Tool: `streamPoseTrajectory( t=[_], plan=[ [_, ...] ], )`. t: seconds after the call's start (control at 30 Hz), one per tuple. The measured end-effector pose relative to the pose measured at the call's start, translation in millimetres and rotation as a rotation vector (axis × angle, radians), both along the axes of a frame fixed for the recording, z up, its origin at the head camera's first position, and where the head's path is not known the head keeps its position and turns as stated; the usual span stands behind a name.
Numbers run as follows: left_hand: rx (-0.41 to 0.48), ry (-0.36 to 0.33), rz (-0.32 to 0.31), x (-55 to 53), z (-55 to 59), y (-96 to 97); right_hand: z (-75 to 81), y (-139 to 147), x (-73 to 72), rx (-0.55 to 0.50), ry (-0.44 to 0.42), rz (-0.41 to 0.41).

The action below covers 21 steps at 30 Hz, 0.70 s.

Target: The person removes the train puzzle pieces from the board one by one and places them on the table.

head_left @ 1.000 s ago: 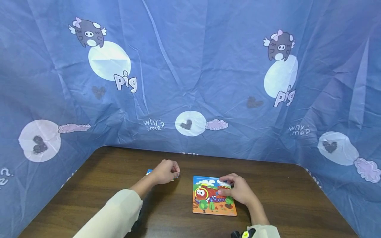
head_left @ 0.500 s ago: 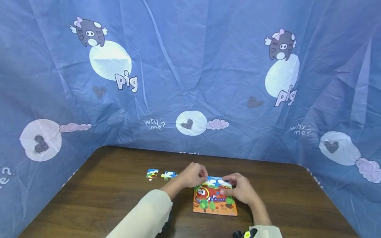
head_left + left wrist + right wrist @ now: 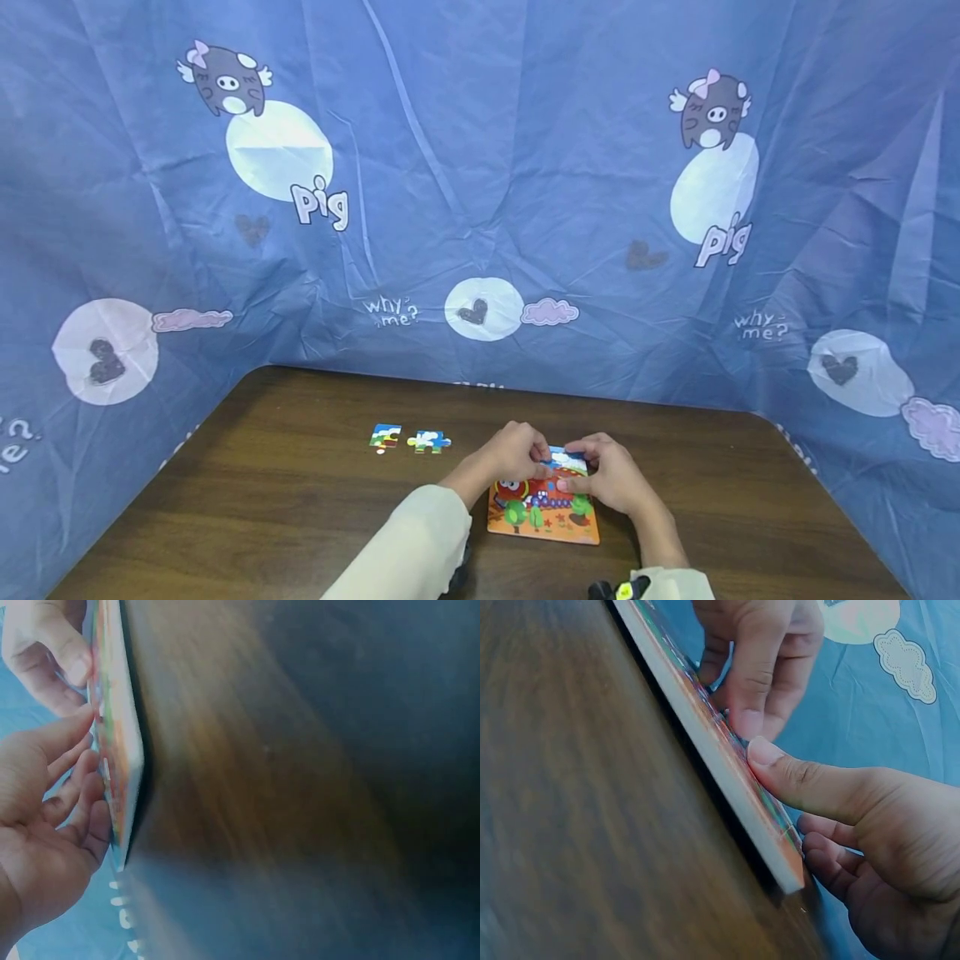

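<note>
A square jigsaw puzzle (image 3: 551, 527) with a red cartoon train lies flat on the brown table. My left hand (image 3: 516, 452) is over its upper left part, thumb and fingertips pinching a small puzzle piece that they mostly hide. My right hand (image 3: 613, 477) holds the puzzle at its upper right, the thumb on the picture and the fingers at the edge. In the right wrist view the right thumb (image 3: 769, 754) nearly meets the left fingertips above the board. The left wrist view shows the puzzle's pale side edge (image 3: 135, 769) close to both hands.
Two loose puzzle pieces lie left of the puzzle: one with a red part (image 3: 386, 436) and one with blue sky and cloud (image 3: 430, 441). The table (image 3: 262, 483) ends at a blue printed curtain (image 3: 420, 233) behind and at both sides.
My left hand has moved right, from beside the loose pieces to over the puzzle, uncovering two of them. My right hand has stayed on the puzzle's upper right.
</note>
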<state>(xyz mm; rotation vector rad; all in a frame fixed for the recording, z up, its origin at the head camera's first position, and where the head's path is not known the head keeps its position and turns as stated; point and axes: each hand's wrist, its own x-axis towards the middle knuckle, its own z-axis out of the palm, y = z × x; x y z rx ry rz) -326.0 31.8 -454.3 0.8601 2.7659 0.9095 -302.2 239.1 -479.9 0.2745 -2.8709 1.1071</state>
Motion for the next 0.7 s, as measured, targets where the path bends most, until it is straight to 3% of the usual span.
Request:
streamPoseTrajectory(
  t=[0.37,0.7],
  plan=[
    [-0.018,-0.04,0.012,0.6,-0.7,1.5,4.8,5.4,3.7,0.027,-0.023,0.005],
    [-0.028,-0.055,0.06,0.0,-1.1,4.3,3.1,6.3,2.8,0.027,-0.033,0.0]
  ],
)
